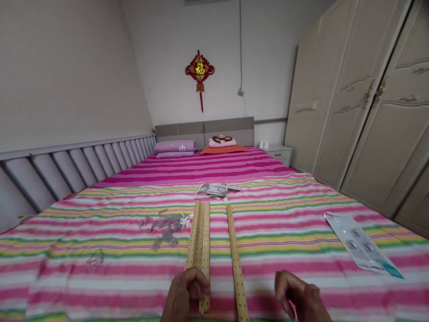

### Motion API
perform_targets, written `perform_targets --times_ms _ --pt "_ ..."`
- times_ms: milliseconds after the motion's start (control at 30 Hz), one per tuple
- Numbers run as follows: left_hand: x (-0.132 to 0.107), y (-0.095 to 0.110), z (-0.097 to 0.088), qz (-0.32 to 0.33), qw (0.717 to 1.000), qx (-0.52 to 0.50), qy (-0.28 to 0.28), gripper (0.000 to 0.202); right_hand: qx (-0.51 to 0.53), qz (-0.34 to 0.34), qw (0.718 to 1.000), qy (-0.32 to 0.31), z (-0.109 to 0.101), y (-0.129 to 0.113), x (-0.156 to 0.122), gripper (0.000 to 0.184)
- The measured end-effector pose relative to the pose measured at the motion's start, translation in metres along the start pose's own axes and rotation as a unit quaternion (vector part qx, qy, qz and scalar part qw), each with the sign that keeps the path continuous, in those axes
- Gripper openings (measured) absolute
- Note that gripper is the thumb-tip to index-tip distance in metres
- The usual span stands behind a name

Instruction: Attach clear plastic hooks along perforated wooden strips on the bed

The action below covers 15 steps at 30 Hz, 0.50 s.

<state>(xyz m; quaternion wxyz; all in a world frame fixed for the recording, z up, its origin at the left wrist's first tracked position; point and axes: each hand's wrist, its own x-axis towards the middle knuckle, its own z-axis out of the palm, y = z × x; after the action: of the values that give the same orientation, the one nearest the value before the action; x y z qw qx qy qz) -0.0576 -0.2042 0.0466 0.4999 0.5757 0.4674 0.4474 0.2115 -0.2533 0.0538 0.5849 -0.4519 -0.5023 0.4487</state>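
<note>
My left hand (188,290), its fingers curled, is at the near end of a tan perforated angle bar (202,232) and covers part of it. The grip looks closed on the bar, though the fingertips are partly hidden. A narrower perforated strip (236,259) lies apart, to the right of the angle bar. My right hand (300,295) is to the right of this strip and apart from it. Its fingers are loosely bent, with a gap to the thumb and nothing visible between them.
Small clear plastic bags (167,228) lie left of the bars, and a heap of metal parts (214,191) beyond them. A blister pack (362,246) rests at right on the striped bedspread (134,277). A slatted rail (77,165) borders the left side; wardrobes (355,103) stand at right.
</note>
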Motion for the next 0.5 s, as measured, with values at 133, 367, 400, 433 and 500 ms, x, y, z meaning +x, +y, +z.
perform_targets --times_ms 133,367,400,433,500 --pt "0.000 0.036 0.015 -0.020 0.996 -0.006 0.091 0.077 -0.047 0.033 0.998 0.020 0.014 -0.020 0.011 0.073" --pt "0.036 0.010 0.001 -0.054 0.988 0.115 0.092 0.066 -0.158 0.119 0.979 0.057 0.014 0.025 0.041 0.064" --pt "0.048 0.003 -0.006 -0.033 0.987 0.135 0.080 0.062 -0.164 0.102 0.978 0.082 0.013 0.035 0.044 0.062" --pt "0.062 -0.003 -0.013 -0.008 0.984 0.161 0.079 0.055 -0.170 0.077 0.977 0.103 0.011 0.045 0.048 0.060" --pt "0.092 -0.009 -0.028 0.030 0.960 0.262 0.096 0.037 -0.185 0.030 0.972 0.140 0.008 0.064 0.053 0.057"
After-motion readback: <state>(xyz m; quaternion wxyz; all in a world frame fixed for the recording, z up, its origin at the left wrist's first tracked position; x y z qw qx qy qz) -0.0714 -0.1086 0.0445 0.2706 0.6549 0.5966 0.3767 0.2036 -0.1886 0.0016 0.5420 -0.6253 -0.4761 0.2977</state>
